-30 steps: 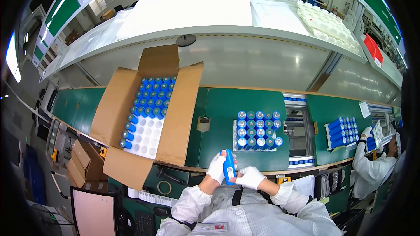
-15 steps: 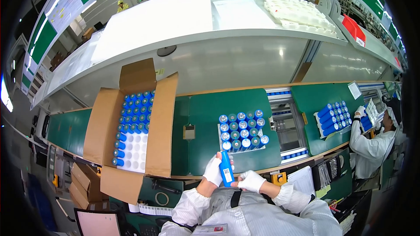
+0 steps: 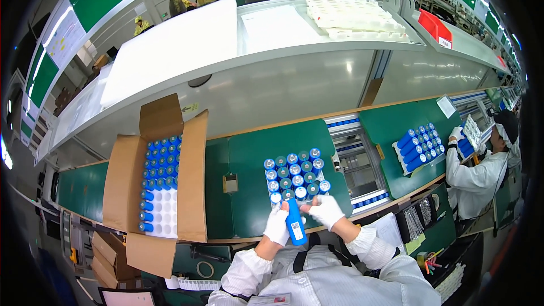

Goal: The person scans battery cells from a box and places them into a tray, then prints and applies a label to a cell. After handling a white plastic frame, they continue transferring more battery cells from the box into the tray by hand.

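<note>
A blue cylindrical battery cell [image 3: 296,225] with a white printed label stands nearly upright, a little tilted, in front of my body. My left hand [image 3: 277,224], in a white glove with bare fingertips, is closed around its left side. My right hand [image 3: 327,212], gloved the same way, is just right of the cell, fingers extended towards its upper part; I see nothing held in it. Just beyond my hands, several blue cells [image 3: 295,170] stand in rows in a white holder on the green tabletop [image 3: 249,150]. Some tops are silvery, others dark.
An open cardboard box [image 3: 192,175] on the left holds blue cells in a white tray [image 3: 165,213]. Right of the tabletop runs a metal conveyor [image 3: 358,158]. Beyond it are another cell block [image 3: 419,147] and a co-worker [image 3: 481,164]. A shelf [image 3: 170,51] spans the back.
My right hand has moved from the cell's lower end up to beside its upper part. The left hand keeps its hold on the cell. The whole view has shifted slightly.
</note>
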A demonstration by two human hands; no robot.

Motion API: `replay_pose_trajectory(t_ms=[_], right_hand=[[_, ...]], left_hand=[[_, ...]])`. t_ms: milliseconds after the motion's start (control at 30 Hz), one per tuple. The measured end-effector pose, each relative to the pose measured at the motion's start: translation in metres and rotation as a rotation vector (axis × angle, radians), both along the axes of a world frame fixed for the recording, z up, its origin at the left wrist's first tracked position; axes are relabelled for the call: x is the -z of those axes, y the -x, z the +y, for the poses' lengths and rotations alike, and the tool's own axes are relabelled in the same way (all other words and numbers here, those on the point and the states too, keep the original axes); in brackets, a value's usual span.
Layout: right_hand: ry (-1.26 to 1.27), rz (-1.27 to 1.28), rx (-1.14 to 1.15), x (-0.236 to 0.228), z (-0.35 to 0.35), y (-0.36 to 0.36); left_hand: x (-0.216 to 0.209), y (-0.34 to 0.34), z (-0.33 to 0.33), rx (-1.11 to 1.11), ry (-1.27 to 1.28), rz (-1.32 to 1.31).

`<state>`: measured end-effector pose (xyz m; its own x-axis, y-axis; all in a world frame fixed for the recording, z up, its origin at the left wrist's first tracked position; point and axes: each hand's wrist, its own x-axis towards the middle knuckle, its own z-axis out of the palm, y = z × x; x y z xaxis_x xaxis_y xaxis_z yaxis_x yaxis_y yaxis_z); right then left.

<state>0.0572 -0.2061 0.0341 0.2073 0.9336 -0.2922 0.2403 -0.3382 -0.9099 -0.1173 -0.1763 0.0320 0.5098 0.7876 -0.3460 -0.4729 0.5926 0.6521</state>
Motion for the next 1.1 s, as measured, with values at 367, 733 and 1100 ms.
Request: replay_pose_trajectory(t_ms=[367, 733, 1100], right_hand=[[-0.273, -0.387, -0.079, -0.062, -0.015, 0.002], [-0.446, -0.600, -0.058, -0.083, -0.021, -0.020], [-0.370, -0.907, -0.006, -0.068, 0.032, -0.078]], left_hand=[[-0.003, -0.028, -0.018, -0.225, -1.020, 0.974], [-0.017, -0.032, -0.011, -0.173, -1.212, 0.847], [0.106, 0.077, 0.007, -0.369, -0.764, 1.244]])
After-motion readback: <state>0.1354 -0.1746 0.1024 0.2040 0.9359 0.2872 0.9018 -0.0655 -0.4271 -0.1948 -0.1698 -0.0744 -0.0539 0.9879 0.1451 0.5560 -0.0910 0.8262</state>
